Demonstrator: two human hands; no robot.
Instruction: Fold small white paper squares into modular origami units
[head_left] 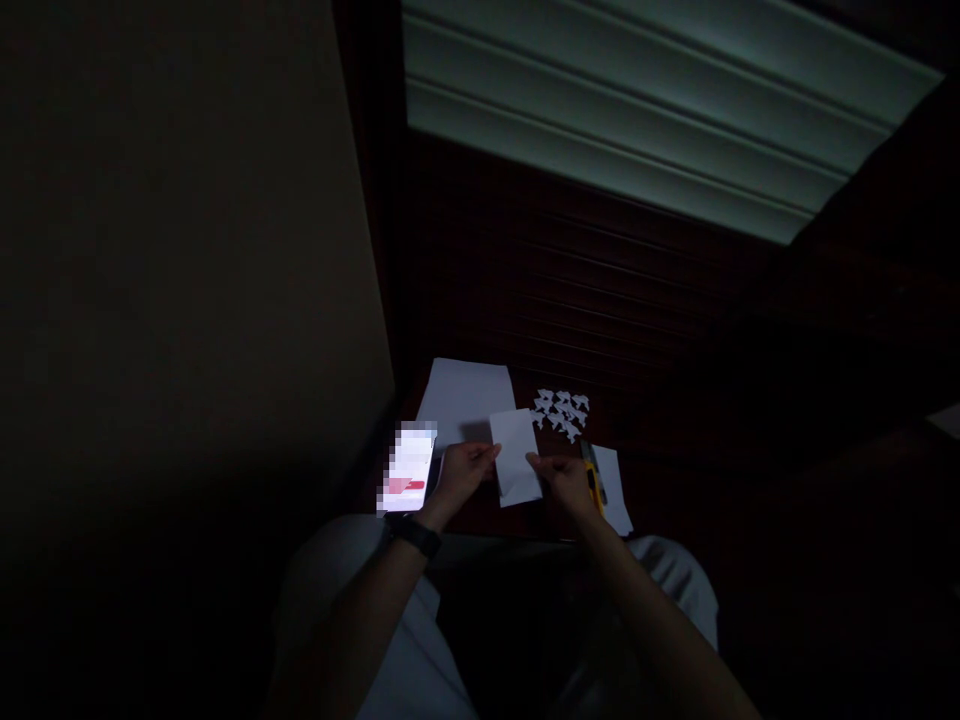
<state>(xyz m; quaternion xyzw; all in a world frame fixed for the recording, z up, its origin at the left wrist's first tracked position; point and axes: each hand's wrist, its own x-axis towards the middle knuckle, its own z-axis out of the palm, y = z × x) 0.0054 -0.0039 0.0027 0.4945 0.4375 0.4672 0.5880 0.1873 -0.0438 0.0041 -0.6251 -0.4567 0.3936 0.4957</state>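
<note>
A small rectangular sheet of white paper [515, 450] is held up between both hands, with what looks like a folded flap at its lower edge. My left hand [463, 474], below a dark wristband, pinches its left edge. On the opposite edge, my right hand [566, 482] grips it between thumb and fingers. Just right of that hand lies a yellow utility knife [594, 482], resting on more white paper [616, 490]. Beyond the sheet sits a cluster of several small folded white paper pieces [561, 412].
A larger white paper stack or sheet [469, 385] lies at the back left of the dark table. Near my left wrist, a lit phone [409, 470] stands or leans. Pale slats [600, 110] rise behind, a wall [187, 250] stands left, and my knees flank the table. The room is dim.
</note>
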